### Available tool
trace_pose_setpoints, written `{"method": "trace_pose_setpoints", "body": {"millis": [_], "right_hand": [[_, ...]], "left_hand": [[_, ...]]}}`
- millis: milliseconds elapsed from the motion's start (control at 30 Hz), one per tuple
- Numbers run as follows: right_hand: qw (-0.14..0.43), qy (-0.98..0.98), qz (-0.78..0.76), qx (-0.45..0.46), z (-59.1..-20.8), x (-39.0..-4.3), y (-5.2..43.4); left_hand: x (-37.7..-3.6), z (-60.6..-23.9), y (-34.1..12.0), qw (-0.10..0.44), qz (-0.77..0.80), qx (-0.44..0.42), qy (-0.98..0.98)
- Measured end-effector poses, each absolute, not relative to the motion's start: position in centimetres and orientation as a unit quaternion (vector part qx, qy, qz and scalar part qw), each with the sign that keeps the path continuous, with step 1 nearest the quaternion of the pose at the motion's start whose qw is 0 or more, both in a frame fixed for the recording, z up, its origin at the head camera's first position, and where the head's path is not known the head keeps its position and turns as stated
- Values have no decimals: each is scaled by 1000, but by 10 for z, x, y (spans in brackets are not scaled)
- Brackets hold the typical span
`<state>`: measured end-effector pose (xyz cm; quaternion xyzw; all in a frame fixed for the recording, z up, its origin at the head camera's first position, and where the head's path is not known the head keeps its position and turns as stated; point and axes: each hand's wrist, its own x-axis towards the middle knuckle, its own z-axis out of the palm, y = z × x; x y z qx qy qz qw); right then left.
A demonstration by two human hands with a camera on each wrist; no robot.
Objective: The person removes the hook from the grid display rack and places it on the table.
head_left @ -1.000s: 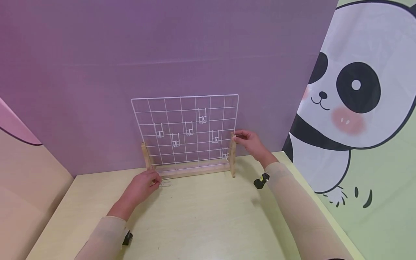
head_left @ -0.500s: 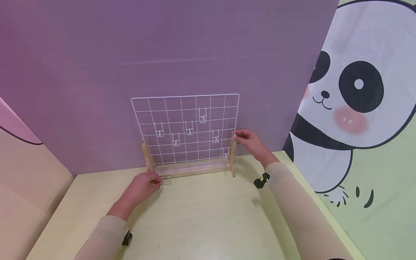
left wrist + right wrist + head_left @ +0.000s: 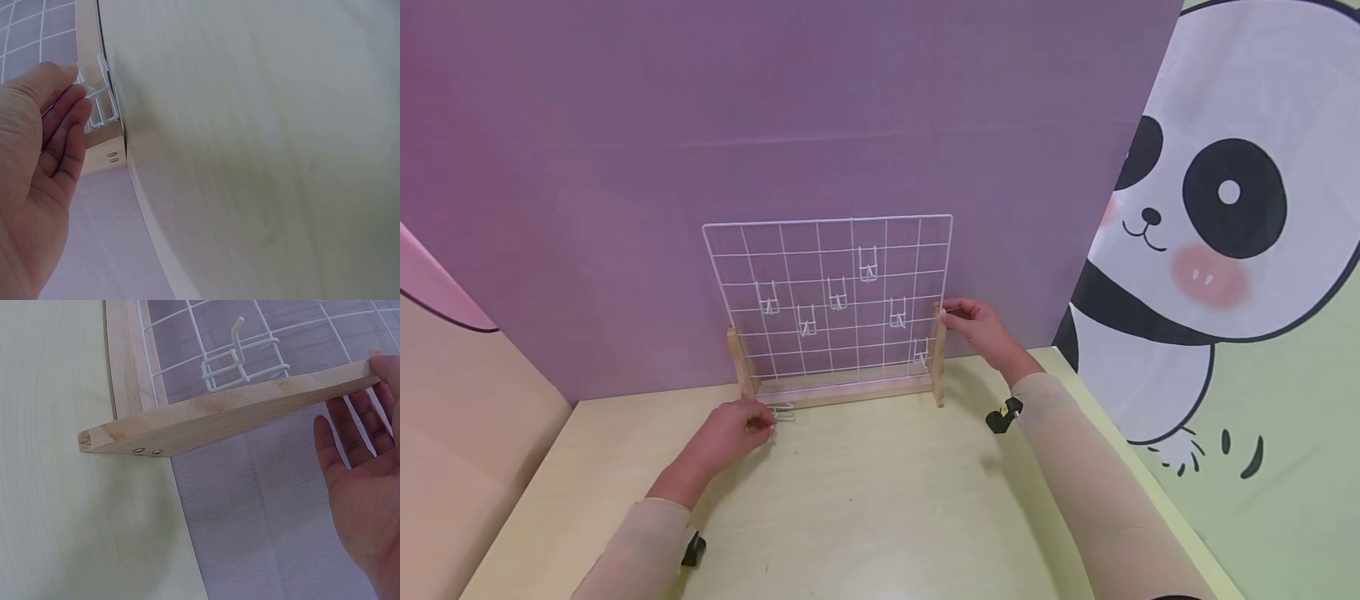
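Since half a second before: left hand [image 3: 730, 429] had lifted the wire hook [image 3: 782, 412] slightly up the frame toward the wooden base [image 3: 842, 390]; all else unchanged.

Wire hook: small, white, thin bent wire, held low centre-left of the head view, just in front of the base's left post [image 3: 737, 360]. Pinched at the fingertips [image 3: 80, 119] of the left hand. Judged very light, stiff, slick and easy to drop; best taken by its back loop, prong left free.

Wire grid [image 3: 827, 300]: upright at frame centre in the wooden base, six hooks already hung. Judged light and springy, liable to tip.

Right hand [image 3: 981, 329]: at centre-right, fingers curled on the top of the right post [image 3: 937, 354], steadying it.

Table [image 3: 880, 517]: pale, smooth, lower frame.
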<state>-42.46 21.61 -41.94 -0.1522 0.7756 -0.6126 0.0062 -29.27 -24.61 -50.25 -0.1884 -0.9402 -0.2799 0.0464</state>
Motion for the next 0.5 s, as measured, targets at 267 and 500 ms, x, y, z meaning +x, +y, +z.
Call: {"method": "trace_pose_setpoints", "body": {"millis": [267, 500], "right_hand": [[7, 771, -619, -151, -419, -422, 215], [3, 765, -625, -155, -418, -423, 216]], "left_hand": [[-293, -505, -247, 40, -274, -201, -940], [-294, -506, -246, 41, -268, -211, -939]]}}
